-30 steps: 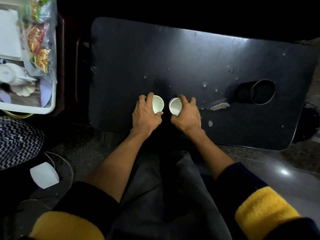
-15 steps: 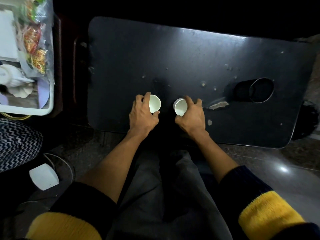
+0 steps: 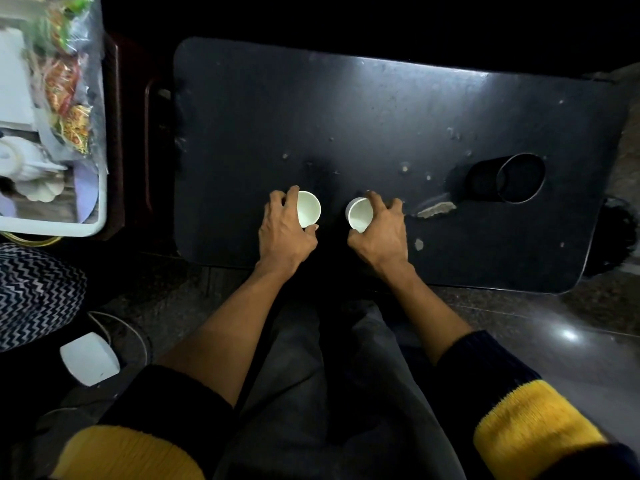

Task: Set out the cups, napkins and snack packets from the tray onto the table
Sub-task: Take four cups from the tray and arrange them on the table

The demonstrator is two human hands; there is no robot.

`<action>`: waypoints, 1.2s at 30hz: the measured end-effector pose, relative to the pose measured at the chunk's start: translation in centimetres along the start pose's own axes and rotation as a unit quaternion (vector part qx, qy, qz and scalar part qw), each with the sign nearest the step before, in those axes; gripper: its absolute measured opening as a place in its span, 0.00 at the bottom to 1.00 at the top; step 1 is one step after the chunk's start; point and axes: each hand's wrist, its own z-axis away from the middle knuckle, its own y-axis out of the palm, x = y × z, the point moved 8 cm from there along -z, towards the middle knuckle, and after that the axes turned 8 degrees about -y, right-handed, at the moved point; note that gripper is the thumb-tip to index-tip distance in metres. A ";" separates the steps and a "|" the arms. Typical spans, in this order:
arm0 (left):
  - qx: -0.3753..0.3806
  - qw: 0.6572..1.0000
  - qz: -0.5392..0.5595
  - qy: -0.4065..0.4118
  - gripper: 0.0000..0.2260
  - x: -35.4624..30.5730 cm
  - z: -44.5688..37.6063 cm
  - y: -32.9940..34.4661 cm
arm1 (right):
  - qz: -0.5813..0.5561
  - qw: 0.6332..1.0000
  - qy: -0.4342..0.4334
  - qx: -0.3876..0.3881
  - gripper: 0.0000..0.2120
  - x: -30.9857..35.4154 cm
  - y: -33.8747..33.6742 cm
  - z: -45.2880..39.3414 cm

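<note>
- My left hand grips a white cup, fingers curled round its side.
- My right hand grips a second white cup the same way.
- Both cups are near the front edge of the black table, slightly apart.
- The white tray sits off to my left with snack packets; its other contents look blurred, possibly napkins.
</note>
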 end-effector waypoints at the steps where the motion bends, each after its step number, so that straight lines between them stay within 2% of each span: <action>1: -0.001 1.000 0.000 0.000 0.36 0.0 0.0 0.0 | -0.001 1.000 0.001 -0.001 0.38 0.0 0.0 0.0; 30: 0.003 1.000 0.006 0.013 0.37 -0.2 0.1 0.7 | 0.009 1.000 0.010 0.001 0.38 0.2 0.1 0.0; 36: 0.013 0.999 -0.048 0.007 0.46 -0.3 -0.3 0.0 | 0.087 0.996 -0.019 -0.005 0.46 1.3 0.1 0.0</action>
